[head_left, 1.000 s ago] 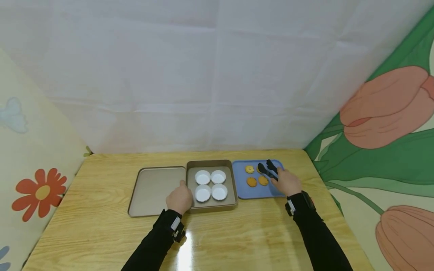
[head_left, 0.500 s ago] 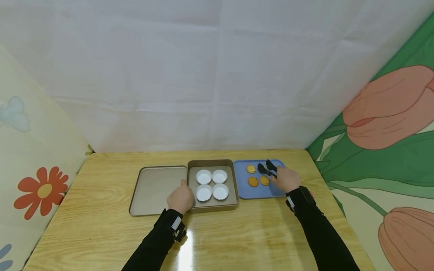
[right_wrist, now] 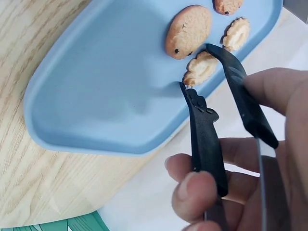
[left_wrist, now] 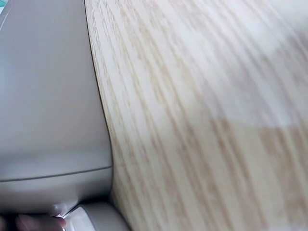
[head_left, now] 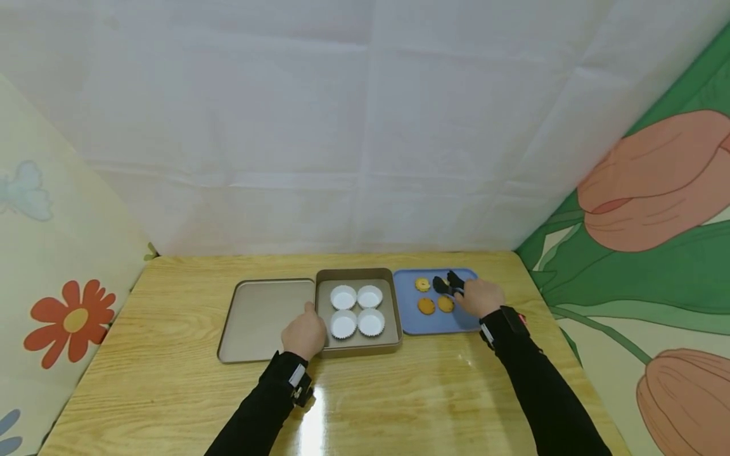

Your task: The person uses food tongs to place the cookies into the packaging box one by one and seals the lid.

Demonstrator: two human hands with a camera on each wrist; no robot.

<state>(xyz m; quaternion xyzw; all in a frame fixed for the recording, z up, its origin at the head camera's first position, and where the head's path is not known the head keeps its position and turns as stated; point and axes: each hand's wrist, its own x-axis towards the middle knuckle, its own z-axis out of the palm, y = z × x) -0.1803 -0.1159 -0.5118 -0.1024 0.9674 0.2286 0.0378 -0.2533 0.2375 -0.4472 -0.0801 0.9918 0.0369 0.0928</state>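
In the head view my right hand (head_left: 480, 297) holds black-tipped tongs (head_left: 448, 283) over a blue tray (head_left: 410, 324). The right wrist view shows the tongs' tips on either side of a pale scalloped cookie (right_wrist: 201, 69), with fingers and thumb gripping both arms. Close by lies a round brown cookie (right_wrist: 188, 32). My left hand (head_left: 305, 334) grips the left wall of a deep square baking pan (head_left: 359, 350), near its front corner. Inside that pan stand several white fluted baking cups (head_left: 344, 324). In the left wrist view only fingertips (left_wrist: 41, 222) show, at the lower left.
A flat, shallow metal tray (head_left: 262, 320) lies left of the pan. Other cookies (head_left: 426, 306) rest on the blue tray. The wooden table (head_left: 388, 405) meets a white cloth backdrop (head_left: 353, 209) at the back, with printed panels on both sides.
The tongs' tips have drawn nearer each other around the cookie, and my right hand has shifted slightly left and back. My left hand stays at the pan.
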